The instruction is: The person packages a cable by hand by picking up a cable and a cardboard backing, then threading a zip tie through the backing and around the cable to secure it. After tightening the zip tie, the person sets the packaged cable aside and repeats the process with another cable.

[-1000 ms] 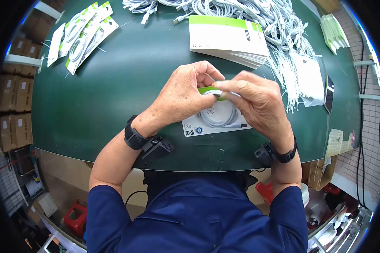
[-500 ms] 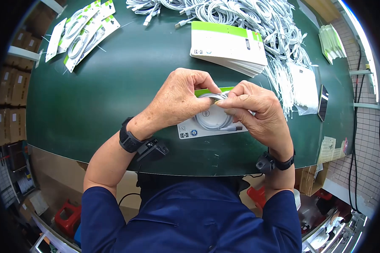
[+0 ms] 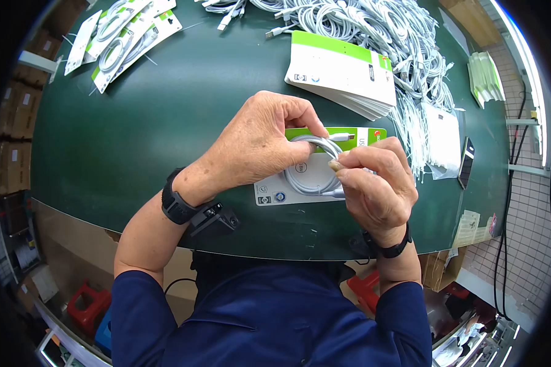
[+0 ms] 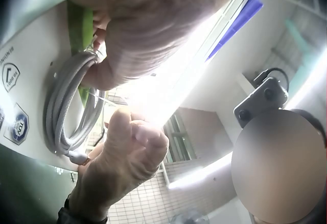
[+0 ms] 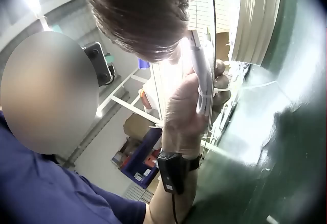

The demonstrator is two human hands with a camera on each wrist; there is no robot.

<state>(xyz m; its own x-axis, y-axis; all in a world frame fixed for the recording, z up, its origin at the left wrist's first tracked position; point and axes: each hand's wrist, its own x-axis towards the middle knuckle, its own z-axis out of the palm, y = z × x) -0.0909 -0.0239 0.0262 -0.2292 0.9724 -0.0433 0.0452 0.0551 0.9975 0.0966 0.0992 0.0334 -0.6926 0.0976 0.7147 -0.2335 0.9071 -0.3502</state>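
A white backing card [image 3: 274, 191] with a green top strip lies on the green table [image 3: 165, 122] in the head view. A coiled white cable [image 3: 312, 177] lies on it, one plug [image 3: 343, 137] stretched across the green strip. My left hand [image 3: 266, 140] curls over the coil's upper left and pins it to the card. My right hand [image 3: 373, 183] pinches the coil's right side between thumb and forefinger. The left wrist view shows the grey-white coil [image 4: 66, 106] on the card [image 4: 30, 65], with the right hand [image 4: 122, 157] at its lower end. In the right wrist view a white plug [image 5: 200, 65] shows beside the left hand [image 5: 186, 111].
A stack of green-topped cards [image 3: 343, 67] sits just beyond the hands. A heap of loose white cables [image 3: 361, 24] fills the far right. Finished packs [image 3: 122, 37] lie at the far left. Clear bags [image 3: 441, 128] and a phone [image 3: 465, 162] lie right.
My right hand has slid from the top of the coil down to its right side, nearer my body. The green strip and the plug across it now show.
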